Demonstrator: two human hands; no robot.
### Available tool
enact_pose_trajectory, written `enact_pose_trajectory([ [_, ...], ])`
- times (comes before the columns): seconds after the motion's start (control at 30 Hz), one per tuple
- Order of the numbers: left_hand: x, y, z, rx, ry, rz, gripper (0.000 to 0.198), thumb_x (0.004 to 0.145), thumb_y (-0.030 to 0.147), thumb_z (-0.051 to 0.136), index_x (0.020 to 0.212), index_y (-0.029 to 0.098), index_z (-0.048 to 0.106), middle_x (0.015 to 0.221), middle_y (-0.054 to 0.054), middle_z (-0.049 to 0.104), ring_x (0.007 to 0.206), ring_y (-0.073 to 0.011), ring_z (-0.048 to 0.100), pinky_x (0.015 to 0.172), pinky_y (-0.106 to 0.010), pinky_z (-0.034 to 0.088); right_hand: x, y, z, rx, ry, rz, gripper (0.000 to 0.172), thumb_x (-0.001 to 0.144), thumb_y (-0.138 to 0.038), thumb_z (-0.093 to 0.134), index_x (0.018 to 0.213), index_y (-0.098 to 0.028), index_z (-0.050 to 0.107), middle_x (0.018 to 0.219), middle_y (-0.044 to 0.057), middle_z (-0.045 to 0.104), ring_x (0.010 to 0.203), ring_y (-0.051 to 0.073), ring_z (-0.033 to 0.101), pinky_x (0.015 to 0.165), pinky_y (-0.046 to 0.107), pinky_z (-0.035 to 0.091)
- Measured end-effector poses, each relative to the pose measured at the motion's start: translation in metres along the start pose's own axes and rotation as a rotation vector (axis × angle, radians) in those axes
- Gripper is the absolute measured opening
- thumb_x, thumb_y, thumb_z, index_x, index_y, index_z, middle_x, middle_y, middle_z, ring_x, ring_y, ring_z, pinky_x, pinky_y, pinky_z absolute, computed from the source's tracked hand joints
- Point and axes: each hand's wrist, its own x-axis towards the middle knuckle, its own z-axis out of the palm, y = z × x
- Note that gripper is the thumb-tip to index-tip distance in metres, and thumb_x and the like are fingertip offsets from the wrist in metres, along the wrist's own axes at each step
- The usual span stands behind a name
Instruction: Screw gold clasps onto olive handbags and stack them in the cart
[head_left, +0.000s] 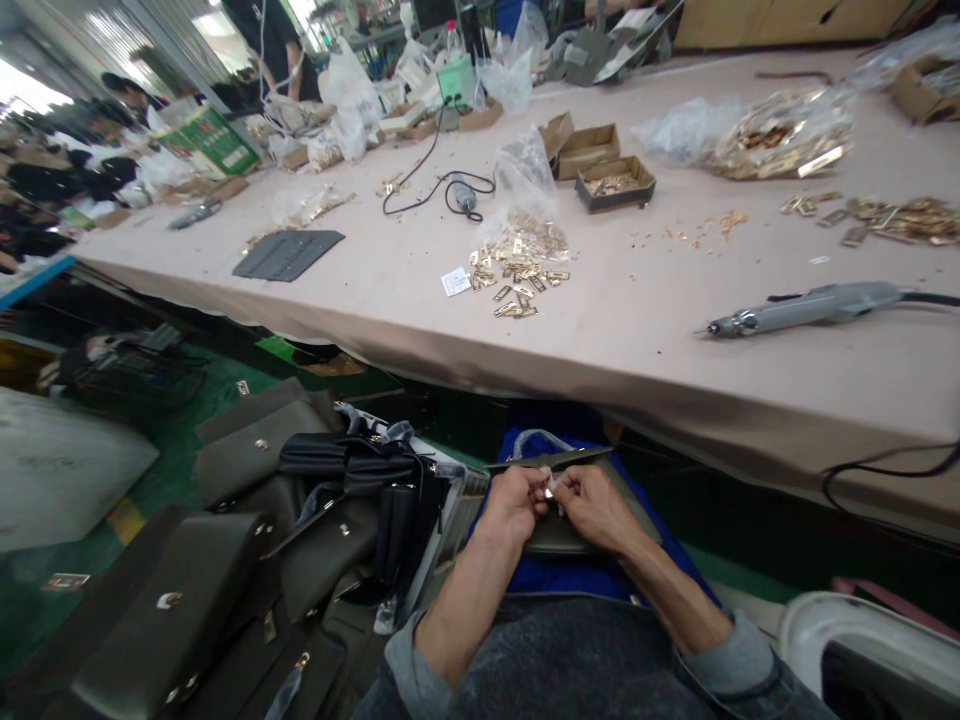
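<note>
Over my lap, my left hand [519, 497] and my right hand [592, 505] meet with their fingertips pinched together. Between them shows a small shiny metal piece [549, 491], partly covered by the fingers, so its exact kind is unclear. Under both hands lies a dark olive handbag [559, 538], its handle [536, 437] wrapped in clear plastic. Blue cloth [517, 570] spreads beneath the bag.
Across the table [615, 330] lie an electric screwdriver [810, 308], loose gold metal plates [517, 290], a small box of parts [615, 185] and a dark grey sheet [289, 255]. Finished-looking olive bags [180, 590] pile up at left. A white stool [806, 635] stands at right.
</note>
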Motion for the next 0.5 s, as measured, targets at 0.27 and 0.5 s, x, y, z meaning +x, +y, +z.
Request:
enact_pose_trajectory([
  [0.27,0.0062,-0.0030,-0.0031,-0.059,-0.072,-0.142,0.021,0.066,0.025,0.084,0.066,0.017,0.064,0.057,0.000,0.051,0.050,-0.0113,0.045,0.055,-0.026,0.041,-0.0017,0.0026,-0.0020,0.032,-0.032,0.050,0.027,0.088,-0.035,0.057,0.068,-0.018,0.064,0.064,0.004,0.065,0.059,0.018,0.058,0.052,0.027,0.033],
  [0.5,0.0038,-0.0014,-0.0010,-0.021,-0.071,-0.103,0.029,0.067,0.030,0.088,0.065,0.018,0.061,0.061,-0.002,0.055,0.051,-0.0123,0.045,0.053,-0.027,0.040,0.0011,0.0071,-0.0033,0.092,-0.037,0.032,0.028,0.086,-0.037,0.058,0.066,-0.018,0.064,0.064,0.004,0.066,0.059,0.018,0.058,0.050,0.026,0.032],
])
